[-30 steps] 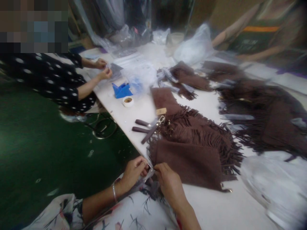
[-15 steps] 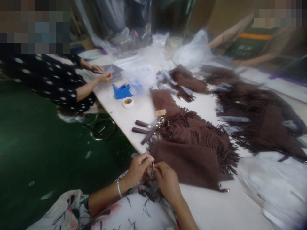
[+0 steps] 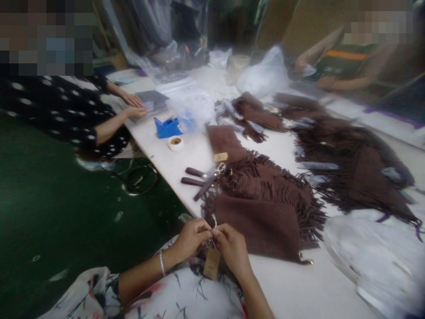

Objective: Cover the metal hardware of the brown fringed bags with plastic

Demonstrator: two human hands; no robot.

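My left hand (image 3: 192, 237) and my right hand (image 3: 231, 243) meet at the near table edge, fingertips pinched together on a thin white string (image 3: 214, 220). The string's loose ends stick up above the fingers. From it a tan cardboard hang tag (image 3: 211, 263) dangles below, between my hands. Just beyond lies a dark brown bag (image 3: 257, 226) with a flat flap, a fringed edge and a small metal clasp at its near corner. A second fringed brown piece (image 3: 272, 175) lies behind it, with another tan tag (image 3: 220, 157) and brown wrist straps (image 3: 194, 181) beside metal clips.
More fringed brown bags (image 3: 358, 155) are piled at the right. White plastic wrapping (image 3: 378, 252) lies at the near right. A blue tape dispenser (image 3: 168, 127) and a tape roll (image 3: 175, 142) sit near the left edge. One co-worker's hands (image 3: 134, 106) handle plastic; another person stands opposite.
My fingers have come together on the string, and the tag now hangs in view below them. The co-worker's hands at left have shifted slightly over the plastic.
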